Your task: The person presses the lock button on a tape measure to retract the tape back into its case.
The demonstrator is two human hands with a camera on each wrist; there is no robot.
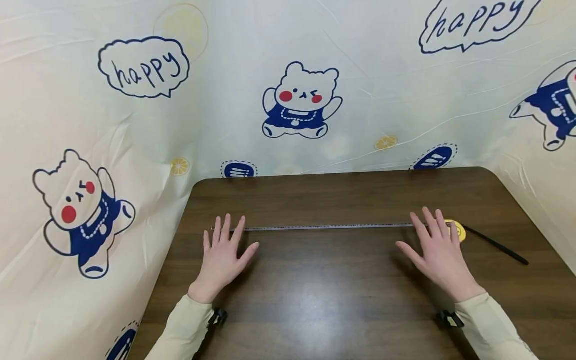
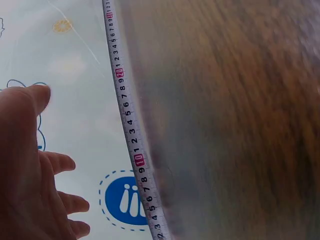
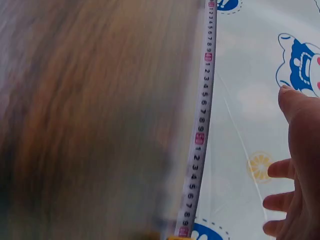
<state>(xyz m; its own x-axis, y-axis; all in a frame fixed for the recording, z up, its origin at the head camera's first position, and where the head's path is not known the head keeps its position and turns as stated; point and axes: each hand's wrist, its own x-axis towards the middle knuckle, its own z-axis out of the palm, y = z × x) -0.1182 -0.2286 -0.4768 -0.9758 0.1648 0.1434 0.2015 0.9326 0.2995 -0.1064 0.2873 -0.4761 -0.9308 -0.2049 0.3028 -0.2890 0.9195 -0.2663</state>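
A tape measure lies across the wooden table, its blade (image 1: 324,227) drawn out in a straight line from side to side. The yellow case (image 1: 460,232) sits at the right end, partly covered by my right hand (image 1: 443,255), and a black strap (image 1: 497,245) trails from it. Fingers spread, my left hand (image 1: 218,262) is over or beside the blade's left end; whether it touches is unclear. My right hand is also spread, with fingertips near the case. Both wrist views show the numbered blade (image 2: 125,107) (image 3: 201,120) apart from the hands, which hold nothing.
The brown table (image 1: 315,200) has rounded far corners. A pale curtain (image 1: 382,75) printed with bears and "happy" bubbles hangs behind it and at both sides. Black wrist devices (image 1: 218,317) are on both wrists.
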